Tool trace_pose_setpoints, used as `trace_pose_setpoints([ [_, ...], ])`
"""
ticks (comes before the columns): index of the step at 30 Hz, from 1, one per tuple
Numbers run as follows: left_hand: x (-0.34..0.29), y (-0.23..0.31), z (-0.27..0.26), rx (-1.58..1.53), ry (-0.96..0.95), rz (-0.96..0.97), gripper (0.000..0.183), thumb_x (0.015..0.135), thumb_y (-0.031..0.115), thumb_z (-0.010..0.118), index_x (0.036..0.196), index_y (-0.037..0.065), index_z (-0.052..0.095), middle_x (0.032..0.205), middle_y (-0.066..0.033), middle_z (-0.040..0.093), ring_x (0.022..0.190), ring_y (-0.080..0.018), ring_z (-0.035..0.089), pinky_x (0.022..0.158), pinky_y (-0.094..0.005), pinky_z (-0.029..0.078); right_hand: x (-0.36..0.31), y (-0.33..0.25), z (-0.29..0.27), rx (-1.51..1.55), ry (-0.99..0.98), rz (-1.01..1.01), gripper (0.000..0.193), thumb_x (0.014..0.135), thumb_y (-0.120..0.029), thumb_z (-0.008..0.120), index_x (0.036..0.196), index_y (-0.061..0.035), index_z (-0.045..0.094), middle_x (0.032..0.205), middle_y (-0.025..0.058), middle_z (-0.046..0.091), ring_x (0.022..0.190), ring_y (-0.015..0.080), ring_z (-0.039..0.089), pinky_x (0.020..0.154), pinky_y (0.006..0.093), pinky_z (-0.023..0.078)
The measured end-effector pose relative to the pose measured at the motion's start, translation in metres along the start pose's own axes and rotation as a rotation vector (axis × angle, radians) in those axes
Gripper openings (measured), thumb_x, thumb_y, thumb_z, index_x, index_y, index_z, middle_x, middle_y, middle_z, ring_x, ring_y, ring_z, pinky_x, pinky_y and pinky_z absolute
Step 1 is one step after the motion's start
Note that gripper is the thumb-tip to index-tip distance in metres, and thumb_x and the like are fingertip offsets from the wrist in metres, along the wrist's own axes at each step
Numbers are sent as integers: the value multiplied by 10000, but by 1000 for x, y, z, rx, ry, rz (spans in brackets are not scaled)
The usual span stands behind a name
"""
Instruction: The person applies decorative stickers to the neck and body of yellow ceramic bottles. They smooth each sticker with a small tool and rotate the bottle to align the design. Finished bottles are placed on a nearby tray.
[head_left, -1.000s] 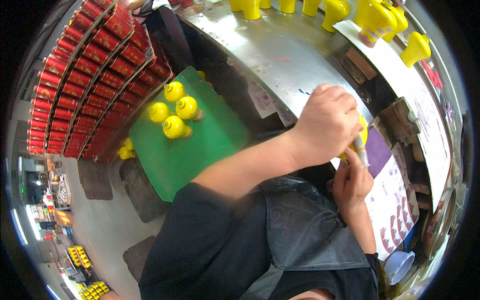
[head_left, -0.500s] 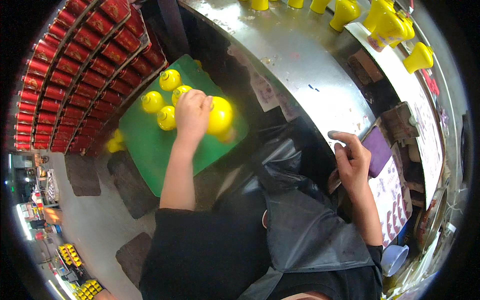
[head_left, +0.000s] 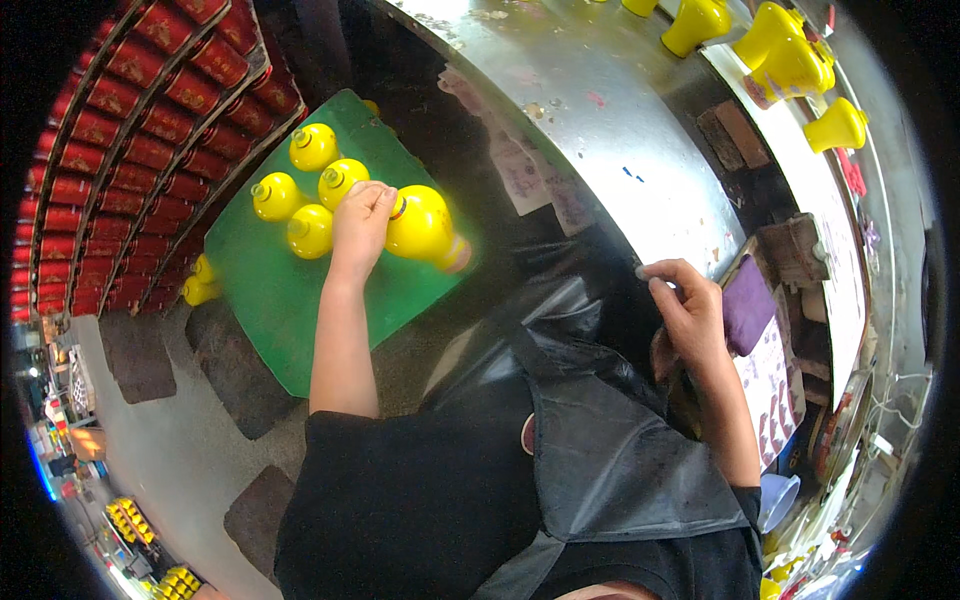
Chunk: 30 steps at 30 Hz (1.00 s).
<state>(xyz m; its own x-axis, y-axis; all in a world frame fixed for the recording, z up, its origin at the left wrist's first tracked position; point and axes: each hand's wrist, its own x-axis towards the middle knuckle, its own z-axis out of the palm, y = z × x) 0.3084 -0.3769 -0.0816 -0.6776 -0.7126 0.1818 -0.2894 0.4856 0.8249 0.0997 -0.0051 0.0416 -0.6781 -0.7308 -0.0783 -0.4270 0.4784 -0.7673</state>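
Observation:
My left hand (head_left: pixel 360 228) is closed at the neck end of a yellow bottle (head_left: pixel 420 224), holding it tilted above a green board. The bottle's wide body points right, and a pinkish patterned band shows at its far end. Several other yellow bottles (head_left: pixel 276 197) stand on the green board (head_left: pixel 300 330), just left of and beyond that hand. My right hand (head_left: pixel 692 312) is by the metal bench's near edge, thumb and forefinger close together, other fingers curled. A small grey patch covers the forefinger's tip; whether anything is pinched there cannot be made out.
A shiny metal bench (head_left: pixel 600 130) curves along the right, with yellow bottles (head_left: pixel 697 25) at its far end. Racks of red cylinders (head_left: pixel 150 130) rise at left. A purple cloth (head_left: pixel 748 305) and patterned sheet (head_left: pixel 765 390) lie beside my right hand. Dark mats (head_left: pixel 232 370) cover the floor.
The view has shifted, moving the green board leftward in it. The bottle in my left hand has swung, its banded end now farther out to the right. My right forefinger and thumb are closer together.

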Motion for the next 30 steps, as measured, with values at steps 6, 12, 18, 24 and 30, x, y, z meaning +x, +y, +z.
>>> trace_pose_setpoints([
  [6, 9, 84, -9, -141, -206, 327, 239, 986, 190, 661, 873, -22, 661, 1028, -103, 664, 987, -264, 604, 891, -352, 473, 19, -58, 15, 267, -149, -86, 336, 952, -9, 579, 1281, -14, 648, 885, 26, 688, 689, 53, 612, 622, 217, 492],
  [12, 18, 169, 10, -361, -364, 583, 345, 977, 314, 698, 812, 20, 628, 1009, -103, 666, 987, -260, 591, 896, -360, 462, 27, -114, 24, 415, -162, -136, 370, 913, 30, 487, 1273, -38, 535, 837, 42, 628, 592, 75, 617, 540, 234, 498],
  [18, 20, 213, 28, -398, -366, 686, 304, 977, 260, 709, 818, 14, 627, 1000, -100, 673, 945, -248, 602, 867, -347, 470, 0, -117, -5, 298, -45, -217, 309, 897, 71, 501, 1190, -16, 546, 854, 71, 620, 613, 96, 633, 544, 258, 493],
  [24, 18, 237, 35, -407, -350, 655, 284, 984, 208, 709, 811, -3, 631, 980, -98, 670, 920, -209, 591, 831, -309, 468, -23, -107, 1, 77, 192, -487, 284, 858, 95, 574, 1120, -15, 582, 888, 125, 623, 609, 204, 635, 555, 316, 486],
  [30, 17, 253, 44, -408, -334, 636, 276, 977, 161, 703, 781, -19, 629, 936, -87, 664, 867, -183, 581, 771, -290, 460, -35, -101, 5, -202, 265, -553, 359, 770, 71, 650, 1101, -63, 619, 717, 96, 550, 525, 272, 574, 466, 379, 465],
])
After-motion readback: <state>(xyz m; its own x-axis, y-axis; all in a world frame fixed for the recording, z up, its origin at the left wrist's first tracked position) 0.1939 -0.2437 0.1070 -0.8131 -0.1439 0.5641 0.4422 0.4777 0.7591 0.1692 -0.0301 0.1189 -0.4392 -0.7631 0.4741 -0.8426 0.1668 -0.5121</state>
